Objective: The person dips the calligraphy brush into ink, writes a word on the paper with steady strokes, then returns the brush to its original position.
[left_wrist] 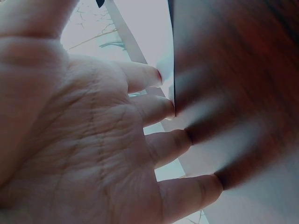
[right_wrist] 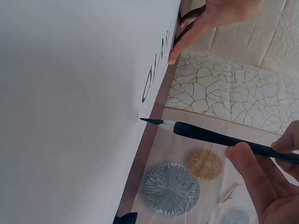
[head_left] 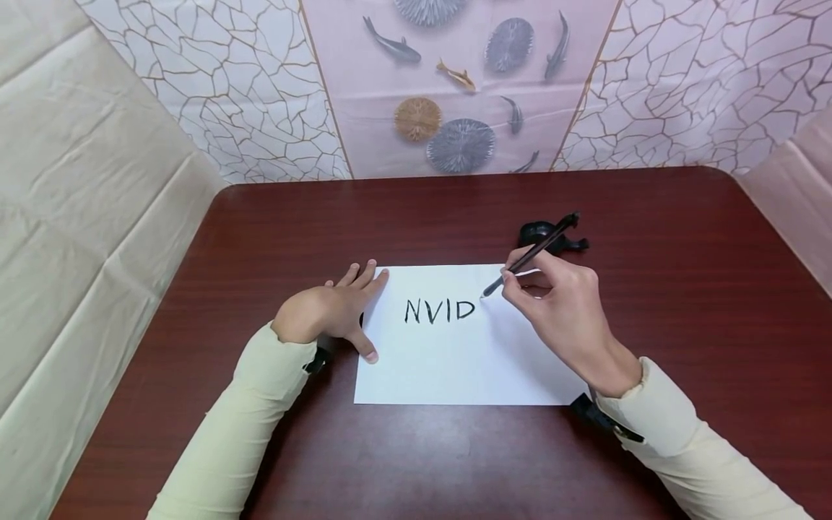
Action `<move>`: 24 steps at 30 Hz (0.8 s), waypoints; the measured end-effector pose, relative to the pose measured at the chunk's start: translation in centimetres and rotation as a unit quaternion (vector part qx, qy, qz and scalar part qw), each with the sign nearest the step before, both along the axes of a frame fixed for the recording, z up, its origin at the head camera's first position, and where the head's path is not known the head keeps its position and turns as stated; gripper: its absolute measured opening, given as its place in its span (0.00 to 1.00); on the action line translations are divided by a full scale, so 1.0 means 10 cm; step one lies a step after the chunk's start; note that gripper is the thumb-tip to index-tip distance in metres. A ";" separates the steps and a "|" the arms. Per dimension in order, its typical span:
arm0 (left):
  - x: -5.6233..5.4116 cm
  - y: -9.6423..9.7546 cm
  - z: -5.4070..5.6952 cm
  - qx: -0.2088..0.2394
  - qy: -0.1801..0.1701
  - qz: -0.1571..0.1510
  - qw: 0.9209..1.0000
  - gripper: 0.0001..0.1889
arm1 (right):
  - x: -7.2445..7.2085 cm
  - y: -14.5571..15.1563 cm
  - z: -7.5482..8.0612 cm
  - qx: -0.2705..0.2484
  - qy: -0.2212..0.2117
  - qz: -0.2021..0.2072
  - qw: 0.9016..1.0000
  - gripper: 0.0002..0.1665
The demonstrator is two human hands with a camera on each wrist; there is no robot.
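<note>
A white sheet of paper (head_left: 429, 375) lies on the table, bearing the black letters "NVID" (head_left: 440, 310). My right hand (head_left: 562, 310) pinches a dark-handled ink brush (right_wrist: 205, 134) between thumb and fingers. The brush slants down to the left, its black-inked tip right at the paper just past the "D". Spread over the sheet's left edge, my left hand (head_left: 331, 310) rests with fingers extended, the thumb on the paper. In the left wrist view, the fingertips (left_wrist: 205, 189) touch down along the paper's corner and the dark wood.
Behind the sheet's upper right corner stands a small round black dish (head_left: 534, 232) with a stubby projection, partly hidden by the brush. The reddish-brown table (head_left: 429, 462) meets a patterned backdrop (head_left: 364, 137) at its far edge. Pale cloth (head_left: 84, 217) hangs at the left.
</note>
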State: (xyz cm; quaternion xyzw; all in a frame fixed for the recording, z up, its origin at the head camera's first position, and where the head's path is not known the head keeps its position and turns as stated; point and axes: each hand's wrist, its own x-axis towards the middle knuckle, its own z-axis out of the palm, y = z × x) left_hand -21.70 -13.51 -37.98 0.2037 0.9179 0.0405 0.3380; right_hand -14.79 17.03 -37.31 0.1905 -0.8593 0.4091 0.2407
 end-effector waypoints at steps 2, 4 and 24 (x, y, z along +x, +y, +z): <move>0.00 0.00 0.00 0.000 0.000 0.001 1.000 0.77 | 0.00 0.00 -0.01 -0.001 -0.002 0.003 1.000 0.11; 0.00 0.00 0.00 0.001 0.000 0.003 1.000 0.77 | -0.01 0.00 -0.01 -0.002 -0.004 0.005 1.000 0.11; -0.01 0.00 0.00 0.004 0.004 0.002 1.000 0.77 | 0.08 -0.04 0.06 0.027 -0.037 0.017 0.999 0.11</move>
